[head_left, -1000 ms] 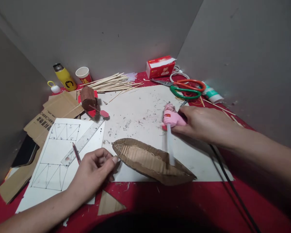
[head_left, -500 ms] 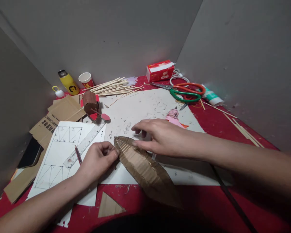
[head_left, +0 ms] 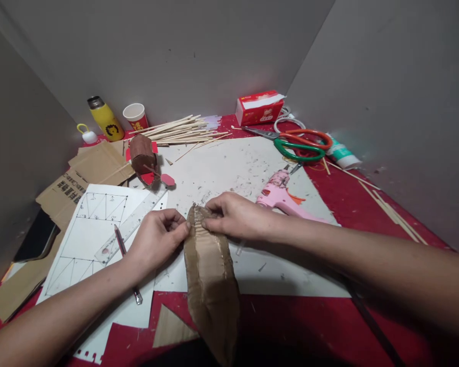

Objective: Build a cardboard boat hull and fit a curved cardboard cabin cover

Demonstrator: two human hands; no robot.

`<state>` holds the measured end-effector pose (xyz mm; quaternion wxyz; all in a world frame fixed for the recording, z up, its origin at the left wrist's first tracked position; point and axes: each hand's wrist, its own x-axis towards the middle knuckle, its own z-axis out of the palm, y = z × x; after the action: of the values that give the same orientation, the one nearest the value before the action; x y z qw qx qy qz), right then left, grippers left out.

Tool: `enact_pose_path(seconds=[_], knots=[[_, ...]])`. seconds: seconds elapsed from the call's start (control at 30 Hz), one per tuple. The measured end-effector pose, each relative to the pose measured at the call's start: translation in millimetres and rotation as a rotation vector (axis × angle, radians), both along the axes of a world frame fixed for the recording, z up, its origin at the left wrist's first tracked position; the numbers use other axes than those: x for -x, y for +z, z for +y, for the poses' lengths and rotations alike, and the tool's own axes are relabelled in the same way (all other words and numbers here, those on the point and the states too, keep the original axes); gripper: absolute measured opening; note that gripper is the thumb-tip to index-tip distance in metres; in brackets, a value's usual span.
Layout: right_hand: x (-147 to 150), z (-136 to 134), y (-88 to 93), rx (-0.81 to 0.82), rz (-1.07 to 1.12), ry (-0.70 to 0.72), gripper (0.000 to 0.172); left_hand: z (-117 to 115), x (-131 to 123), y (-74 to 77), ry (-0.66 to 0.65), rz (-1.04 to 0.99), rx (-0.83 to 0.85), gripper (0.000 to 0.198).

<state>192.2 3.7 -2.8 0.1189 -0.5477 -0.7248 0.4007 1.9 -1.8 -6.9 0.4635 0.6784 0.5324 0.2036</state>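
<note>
Grey walls [head_left: 206, 41] stood around a red desk [head_left: 359, 214]. At the left lay a phone [head_left: 38, 235], then a drawing [head_left: 71, 239] with a ruler [head_left: 130, 228] and a pencil [head_left: 119, 239] across it. The left hand [head_left: 158, 237] pinched the left rim of a cardboard boat [head_left: 210, 255] near its far tip. The boat was between the two hands, its near end pointing at the person (whether that end rested on anything was hard to tell). It looked light and fairly stiff lengthwise, but its thin walls would probably crease, or part at the seams, under a hard squeeze; the rims by the tip seemed a sound hold for a gentle pinch. The right hand [head_left: 233, 216] gripped the opposite rim, thumb inside. Farther right lay a pink glue gun [head_left: 271, 196], and beyond it scissors [head_left: 279, 143].
</note>
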Motion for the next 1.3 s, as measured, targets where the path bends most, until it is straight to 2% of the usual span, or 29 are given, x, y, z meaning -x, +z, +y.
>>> enact_pose_path(seconds=[0.23, 0.47, 0.8, 0.93, 1.0, 1.07, 1.1, 1.13, 1.2, 1.23, 1.3], knots=[[0, 0, -8.0, 0.019, 0.101, -0.026, 0.024, -2, -3, -2.0, -0.009, 0.035, -0.066, 0.020], [0, 0, -7.4, 0.005, 0.077, -0.031, 0.027, -3, -6, -2.9, -0.052, 0.082, -0.134, 0.021], [0, -7, 3.2, -0.049, 0.037, -0.029, 0.024, -3, -5, 1.1, 0.000, 0.032, -0.063, 0.018], [-10, -5, 10.1, 0.086, 0.150, 0.051, 0.020, -5, -2, 7.2, 0.003, 0.045, -0.116, 0.023], [-20, -4, 15.7, 0.147, 0.233, 0.048, 0.027, -4, -1, 7.4, 0.011, 0.070, -0.139, 0.022], [-31, -9, 24.3, 0.085, 0.314, -0.054, 0.042, -3, -1, 5.1, 0.001, 0.111, -0.152, 0.021], [-37, -14, 29.4, -0.001, 0.355, -0.136, 0.046, -3, -1, 3.4, -0.009, 0.134, -0.156, 0.021], [-42, -21, 34.6, -0.107, 0.378, -0.223, 0.045, -2, -2, 1.6, -0.020, 0.153, -0.158, 0.022], [-52, -41, 43.2, -0.320, 0.362, -0.430, 0.028, -2, -3, -1.3, -0.037, 0.177, -0.168, 0.022], [-57, -53, 45.6, -0.382, 0.305, -0.488, 0.023, -2, -4, -2.0, -0.043, 0.186, -0.176, 0.022], [-69, -79, 45.2, -0.459, 0.179, -0.551, 0.030, -3, -3, -1.1, -0.057, 0.195, -0.176, 0.019]])
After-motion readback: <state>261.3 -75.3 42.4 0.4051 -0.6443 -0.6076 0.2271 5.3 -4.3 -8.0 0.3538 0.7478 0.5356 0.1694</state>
